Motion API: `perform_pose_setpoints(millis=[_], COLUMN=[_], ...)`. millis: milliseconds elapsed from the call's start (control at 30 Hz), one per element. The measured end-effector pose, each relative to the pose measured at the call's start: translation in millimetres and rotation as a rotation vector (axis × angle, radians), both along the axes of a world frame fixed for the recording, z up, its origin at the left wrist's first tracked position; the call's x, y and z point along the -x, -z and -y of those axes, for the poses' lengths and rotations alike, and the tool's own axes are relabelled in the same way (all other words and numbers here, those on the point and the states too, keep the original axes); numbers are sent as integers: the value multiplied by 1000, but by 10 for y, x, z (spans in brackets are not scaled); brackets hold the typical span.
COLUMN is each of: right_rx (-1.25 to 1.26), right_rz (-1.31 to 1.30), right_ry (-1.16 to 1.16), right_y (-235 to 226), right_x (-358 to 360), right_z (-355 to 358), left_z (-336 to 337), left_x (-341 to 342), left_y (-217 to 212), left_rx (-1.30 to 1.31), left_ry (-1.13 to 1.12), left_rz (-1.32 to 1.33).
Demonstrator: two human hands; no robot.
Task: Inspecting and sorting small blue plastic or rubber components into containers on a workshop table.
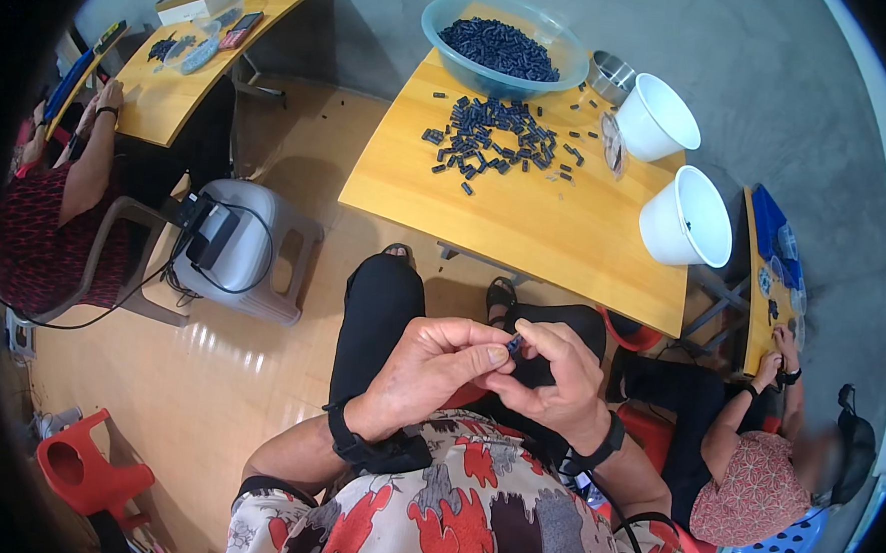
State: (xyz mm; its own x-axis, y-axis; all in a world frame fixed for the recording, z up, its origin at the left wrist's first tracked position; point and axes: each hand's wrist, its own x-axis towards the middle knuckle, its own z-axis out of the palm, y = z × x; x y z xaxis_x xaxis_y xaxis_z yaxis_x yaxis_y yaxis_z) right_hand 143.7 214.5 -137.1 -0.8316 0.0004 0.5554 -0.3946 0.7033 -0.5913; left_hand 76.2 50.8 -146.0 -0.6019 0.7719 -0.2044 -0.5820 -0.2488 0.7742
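Observation:
Above my lap, my left hand (436,364) and my right hand (555,375) meet fingertip to fingertip. Between them they pinch a small dark blue-black part (515,343), mostly covered by the fingers, so its exact kind cannot be made out. Beyond my knees, a loose pile of small dark rectangular pieces (495,137) lies spread on the wooden table (526,226). Behind the pile, a translucent teal basin (437,38) holds a large heap of similar dark pieces.
Two white buckets (657,119) (671,223) and a metal bowl (611,75) stand on the table's right side. Co-workers sit at tables to the left (65,217) and right (753,483). A grey stool (239,241) carries a black device with cables; a red stool (92,468) stands lower left.

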Motion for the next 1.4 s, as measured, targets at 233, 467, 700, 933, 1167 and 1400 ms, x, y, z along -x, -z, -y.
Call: perform_pose_setpoints(millis=[233, 467, 700, 933, 1167, 1400], right_rx=[-121, -127, -87, -97, -129, -121], right_rz=[-79, -96, -98, -114, -150, -160], right_ry=[-8, 16, -23, -70, -96, -113], right_y=[86, 77, 111, 113, 125, 220], right_x=[31, 24, 26, 23, 49, 91], right_z=[-3, 9, -29, -43, -42, -58], left_z=[-29, -15, -27, -46, -30, -4], left_x=[71, 89, 26, -31, -115, -70], left_y=[83, 86, 79, 36, 5, 95], left_rx=[-3, 43, 51, 19, 32, 81], left_ry=[49, 166, 148, 54, 15, 63], left_rz=[-134, -76, -105, -313, -204, -211])
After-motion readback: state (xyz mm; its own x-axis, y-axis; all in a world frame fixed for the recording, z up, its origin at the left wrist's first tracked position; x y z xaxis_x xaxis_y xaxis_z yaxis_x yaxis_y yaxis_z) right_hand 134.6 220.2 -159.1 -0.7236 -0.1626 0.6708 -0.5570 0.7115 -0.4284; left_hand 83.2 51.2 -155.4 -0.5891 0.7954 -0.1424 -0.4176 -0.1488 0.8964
